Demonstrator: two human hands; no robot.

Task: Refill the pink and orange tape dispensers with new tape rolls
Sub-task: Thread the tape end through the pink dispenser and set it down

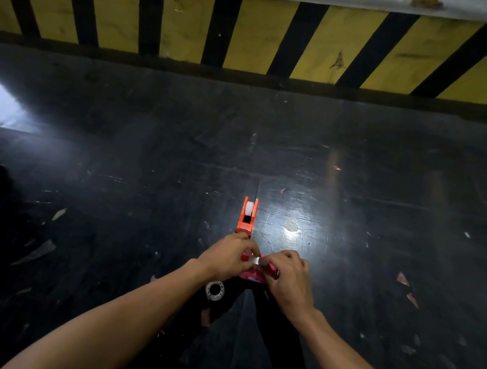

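Right now, at lower centre of the frame, both your left hand (227,258) and right hand (287,275) pinch the pink dispenser (255,272), its length running left-to-right between them, orange dispenser (247,216) just beyond.

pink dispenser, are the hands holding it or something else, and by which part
Both hands are on the pink dispenser: the left hand at its left end, the right hand over its right side, fingertips pinching a pale tape strip on top.
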